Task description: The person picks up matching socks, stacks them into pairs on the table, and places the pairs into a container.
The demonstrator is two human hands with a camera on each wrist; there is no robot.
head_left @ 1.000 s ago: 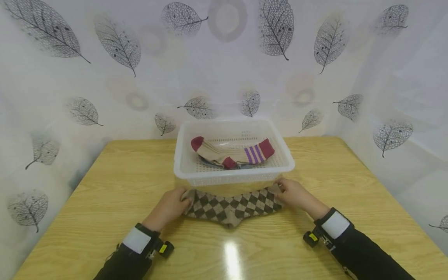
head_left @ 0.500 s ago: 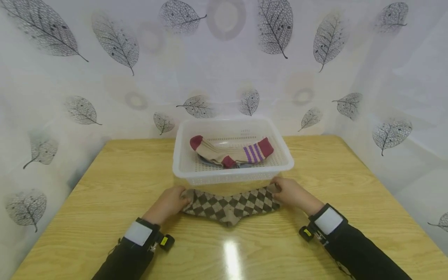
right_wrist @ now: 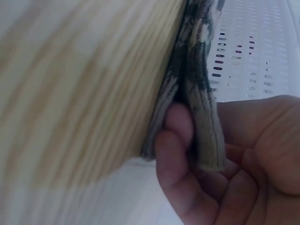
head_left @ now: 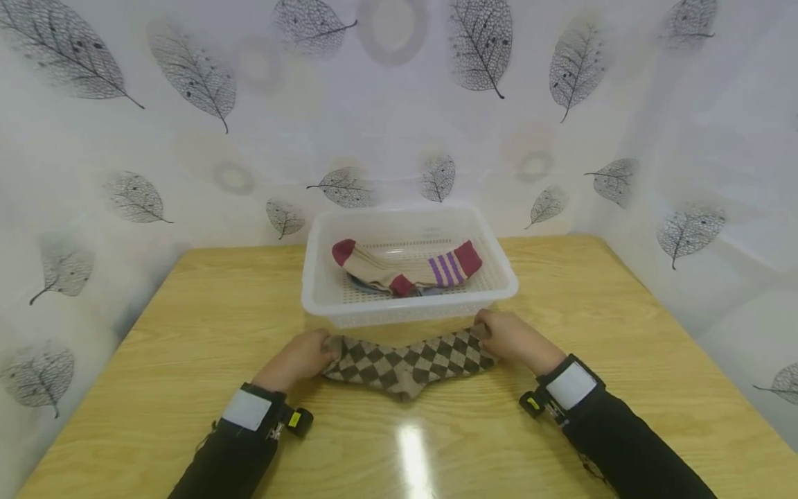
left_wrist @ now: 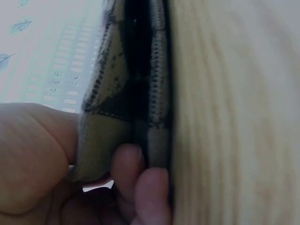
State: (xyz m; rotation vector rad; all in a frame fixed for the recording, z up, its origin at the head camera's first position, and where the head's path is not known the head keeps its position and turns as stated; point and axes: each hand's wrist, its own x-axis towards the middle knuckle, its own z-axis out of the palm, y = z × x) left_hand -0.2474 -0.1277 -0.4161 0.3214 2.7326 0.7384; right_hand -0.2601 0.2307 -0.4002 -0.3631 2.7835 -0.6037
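A brown-and-beige argyle sock [head_left: 405, 364] lies stretched sideways on the table, its heel pointing toward me. At its left end, my left hand [head_left: 302, 357] pinches the fabric between thumb and fingers. My right hand [head_left: 514, 339] grips the right end the same way. Seen from the left wrist, the sock [left_wrist: 101, 145] shows two layers with a dark gap, and fingertips [left_wrist: 152, 187] reach into it. Two layers of the sock [right_wrist: 206, 117] also part in the right wrist view, where fingers [right_wrist: 173, 159] sit between them and the thumb is on the outer side.
Just beyond the sock stands a white plastic basket [head_left: 408, 308] with perforated sides. Inside lies a beige sock [head_left: 399, 270] with maroon toe, heel and cuff and purple stripes, over some grey-blue fabric. The wooden table [head_left: 187, 326] meets a leaf-print curtain [head_left: 374, 118] behind.
The head view has shifted slightly. My right wrist has moved a little to the left, while both hands keep hold of the argyle sock, which stays in about the same place.
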